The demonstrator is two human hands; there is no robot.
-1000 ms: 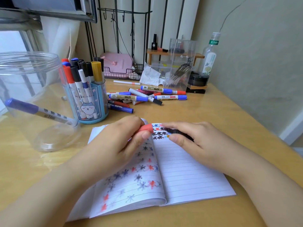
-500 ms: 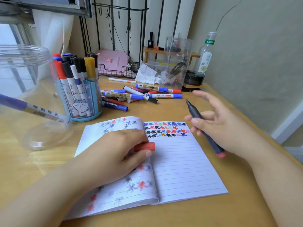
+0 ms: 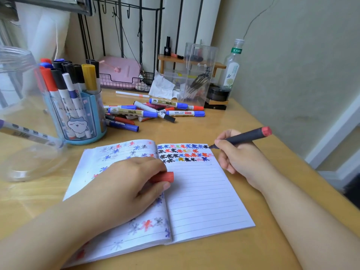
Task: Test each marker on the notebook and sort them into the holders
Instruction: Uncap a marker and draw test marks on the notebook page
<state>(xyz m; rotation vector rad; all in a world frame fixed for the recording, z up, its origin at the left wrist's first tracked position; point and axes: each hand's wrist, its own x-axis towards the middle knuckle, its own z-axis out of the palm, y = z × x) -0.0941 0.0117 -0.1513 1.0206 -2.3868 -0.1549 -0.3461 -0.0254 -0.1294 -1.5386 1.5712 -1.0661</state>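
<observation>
Right hand (image 3: pixel 236 152) grasps 1 light, rigid black red-ended marker (image 3: pixel 241 137) mid-barrel; left hand (image 3: pixel 134 184) grips its red cap (image 3: pixel 164 176) on lined paper notebook (image 3: pixel 202 191).

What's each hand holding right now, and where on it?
Right hand grips the dark marker low on its barrel, near the tip. Left hand pinches the red cap by one end.
</observation>
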